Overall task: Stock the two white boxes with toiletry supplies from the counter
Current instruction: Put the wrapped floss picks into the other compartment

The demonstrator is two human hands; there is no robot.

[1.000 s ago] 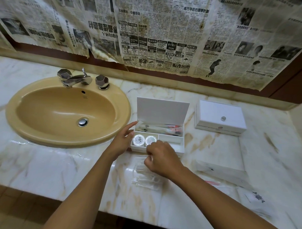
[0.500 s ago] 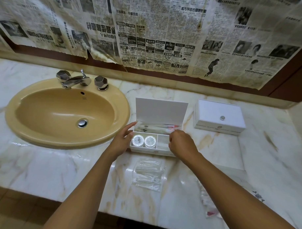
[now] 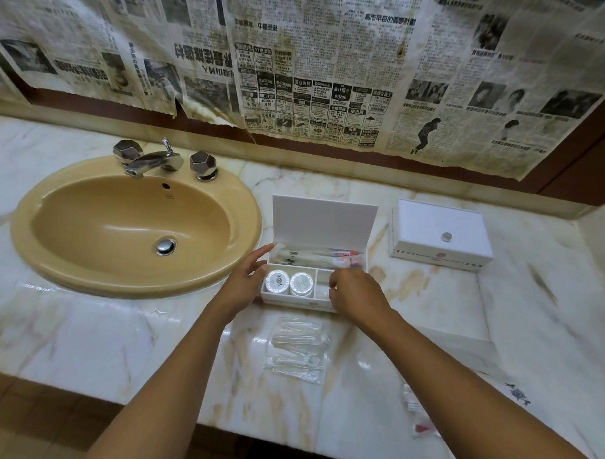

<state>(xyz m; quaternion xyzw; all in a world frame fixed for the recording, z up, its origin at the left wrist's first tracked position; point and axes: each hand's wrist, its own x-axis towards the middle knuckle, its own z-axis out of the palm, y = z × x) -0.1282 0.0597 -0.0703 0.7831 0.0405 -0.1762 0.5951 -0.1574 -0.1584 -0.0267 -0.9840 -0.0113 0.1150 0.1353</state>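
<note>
Bare marble counter [image 3: 429, 302] between the open white box [image 3: 323, 226] and the closed white box [image 3: 440, 234], wide enough for a hand. Upright lid of the open box blocking any approach from the back edge. Left hand [image 3: 246, 284] against the box's left wall, right hand [image 3: 357, 294] over its front right compartment. Clear plastic packets [image 3: 297, 349] lying between box and front edge. More packets [image 3: 418, 415] near the front right. Sink [image 3: 136, 223] filling the left side.
</note>
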